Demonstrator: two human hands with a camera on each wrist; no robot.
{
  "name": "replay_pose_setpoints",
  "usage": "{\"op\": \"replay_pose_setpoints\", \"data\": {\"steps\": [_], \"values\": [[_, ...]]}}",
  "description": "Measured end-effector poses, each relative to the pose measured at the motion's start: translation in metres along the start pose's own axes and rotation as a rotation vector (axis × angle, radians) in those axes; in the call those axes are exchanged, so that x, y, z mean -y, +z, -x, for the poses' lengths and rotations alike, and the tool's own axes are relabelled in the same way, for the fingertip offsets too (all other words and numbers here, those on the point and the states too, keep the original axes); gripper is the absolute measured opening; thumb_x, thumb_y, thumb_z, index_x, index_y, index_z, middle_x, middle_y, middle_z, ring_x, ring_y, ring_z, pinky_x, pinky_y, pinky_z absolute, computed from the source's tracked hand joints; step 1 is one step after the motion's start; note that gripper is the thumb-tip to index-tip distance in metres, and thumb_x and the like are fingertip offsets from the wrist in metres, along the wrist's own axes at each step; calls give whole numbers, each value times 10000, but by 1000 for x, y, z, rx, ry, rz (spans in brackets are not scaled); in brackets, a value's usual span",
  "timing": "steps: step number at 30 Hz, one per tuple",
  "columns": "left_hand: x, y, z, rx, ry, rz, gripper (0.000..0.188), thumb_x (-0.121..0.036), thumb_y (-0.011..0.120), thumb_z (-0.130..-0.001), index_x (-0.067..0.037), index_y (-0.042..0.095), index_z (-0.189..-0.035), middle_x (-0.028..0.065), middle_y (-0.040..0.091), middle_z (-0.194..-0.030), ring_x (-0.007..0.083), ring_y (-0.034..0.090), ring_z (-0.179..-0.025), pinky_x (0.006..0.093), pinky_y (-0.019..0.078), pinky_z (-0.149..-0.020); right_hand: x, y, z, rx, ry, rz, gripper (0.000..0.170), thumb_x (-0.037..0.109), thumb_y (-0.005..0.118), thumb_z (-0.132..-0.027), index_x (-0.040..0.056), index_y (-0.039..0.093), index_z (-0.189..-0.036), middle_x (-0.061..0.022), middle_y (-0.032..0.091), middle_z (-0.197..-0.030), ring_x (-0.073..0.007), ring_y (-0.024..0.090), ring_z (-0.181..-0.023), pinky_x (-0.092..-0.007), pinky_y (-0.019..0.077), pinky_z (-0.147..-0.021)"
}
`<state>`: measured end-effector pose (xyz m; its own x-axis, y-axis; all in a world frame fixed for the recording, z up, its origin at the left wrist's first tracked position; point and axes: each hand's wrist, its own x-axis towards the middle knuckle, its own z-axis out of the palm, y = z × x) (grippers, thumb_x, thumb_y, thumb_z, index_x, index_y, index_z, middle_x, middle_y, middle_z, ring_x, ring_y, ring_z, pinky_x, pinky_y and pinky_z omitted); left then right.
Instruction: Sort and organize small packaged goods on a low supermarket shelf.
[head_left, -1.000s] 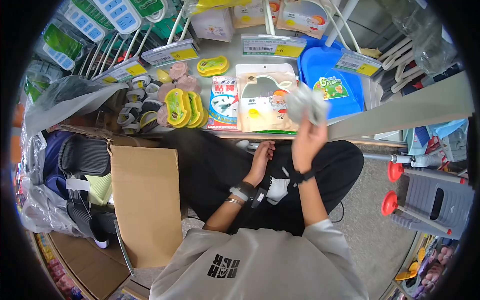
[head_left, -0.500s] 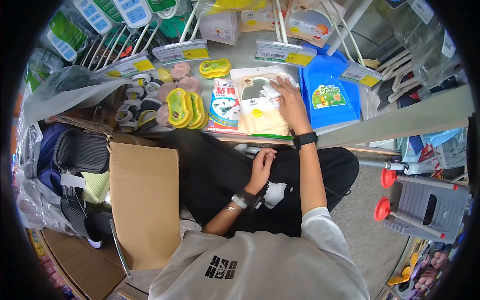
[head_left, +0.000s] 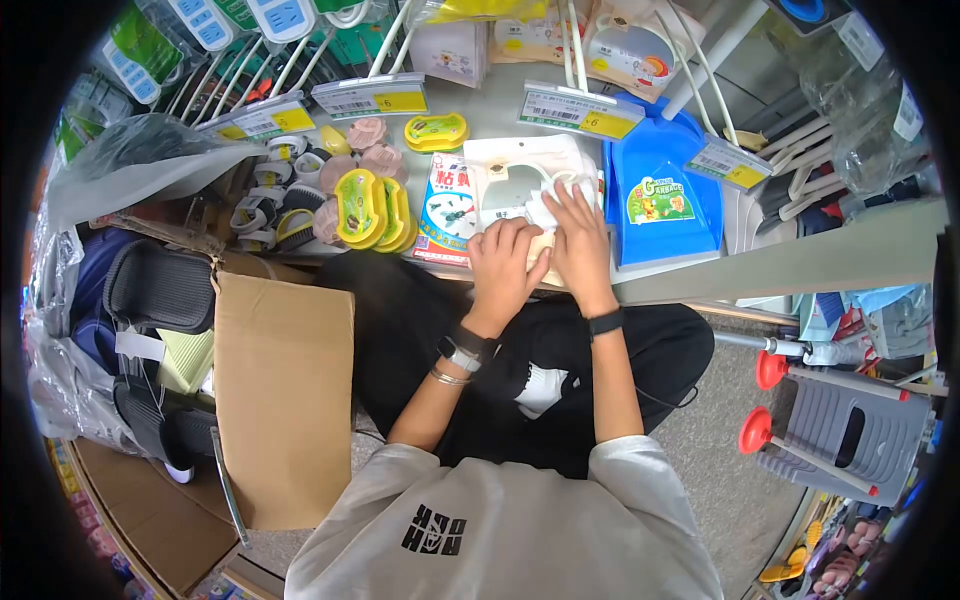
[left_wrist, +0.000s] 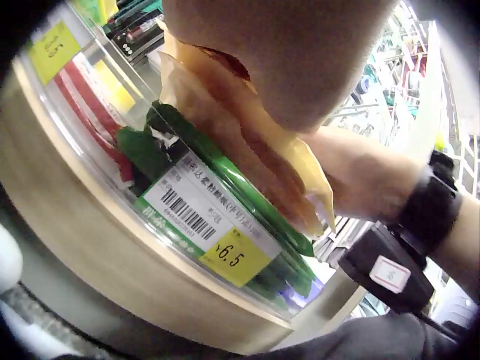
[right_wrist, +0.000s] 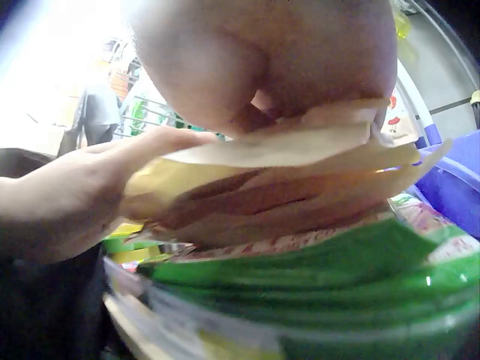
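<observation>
On the shelf lies a stack of packaged mirrors (head_left: 515,165), its front edge under both hands in the head view. The left hand (head_left: 503,265) rests on the lower left of the stack with fingers spread slightly. Beside it the right hand (head_left: 582,245) presses a crumpled white cloth (head_left: 541,212) against the top package, fingers extended. In the left wrist view, the cream packages (left_wrist: 247,135) sit above green packets (left_wrist: 217,176). The right wrist view shows the stack's edges (right_wrist: 285,176) beneath the right hand; its fingertips are hidden there.
A red-and-blue fly-paper pack (head_left: 446,215) and yellow-green boxes (head_left: 362,210) lie left of the stack. A blue dustpan (head_left: 668,215) stands at its right. Price tags (head_left: 580,108) hang above; a cardboard flap (head_left: 285,400) is at the lower left.
The right hand has come down from the air with the cloth onto the mirror package. My left hand has moved up from the lap to the stack's front edge.
</observation>
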<state>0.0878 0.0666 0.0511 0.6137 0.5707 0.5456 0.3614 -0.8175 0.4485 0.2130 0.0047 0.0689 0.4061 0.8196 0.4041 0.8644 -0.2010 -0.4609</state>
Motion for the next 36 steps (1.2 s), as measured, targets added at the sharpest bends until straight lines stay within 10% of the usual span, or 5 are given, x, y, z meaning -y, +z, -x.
{"op": "replay_pose_setpoints", "data": {"steps": [12, 21, 28, 36], "values": [[4, -6, 5, 16, -80, 161, 293, -194, 668, -810, -93, 589, -1074, 77, 532, -1120, 267, 462, -1117, 420, 299, -936, 28, -32, 107, 27, 232, -461, 519, -163, 408, -786, 28, 600, -1229, -161, 509, -1374, -343, 415, -1329, -389, 318, -1098], [54, 6, -19, -189, -464, 513, 525, -133, 699, -803, 18, 448, -1238, 197, 497, -1232, 338, 442, -1185, 421, 345, -1013, 9, -44, 151, -33, 650, -1055, 307, 15, 491, -945, -47, 557, -1239, -42, 614, -1138, -99, 537, -1047, -248, 411, -929], [79, -4, -72, 186, -764, 1061, 526, -290, 645, -879, 92, 499, -1208, 152, 605, -1112, 199, 567, -1053, 323, 431, -922, 6, -48, 194, -284, 804, -1622, 426, 115, 459, -980, -12, 388, -1380, -149, 463, -1388, -265, 443, -1292, -413, 326, -1089], [45, -27, -74, -14, -575, 1165, 366, -194, 655, -906, 30, 527, -1166, 87, 621, -1081, 112, 569, -988, 259, 445, -851, -11, -69, 212, -325, 737, -1864, 487, 167, 422, -995, 37, 285, -1444, -212, 377, -1442, -357, 405, -1313, -524, 329, -1089]]}}
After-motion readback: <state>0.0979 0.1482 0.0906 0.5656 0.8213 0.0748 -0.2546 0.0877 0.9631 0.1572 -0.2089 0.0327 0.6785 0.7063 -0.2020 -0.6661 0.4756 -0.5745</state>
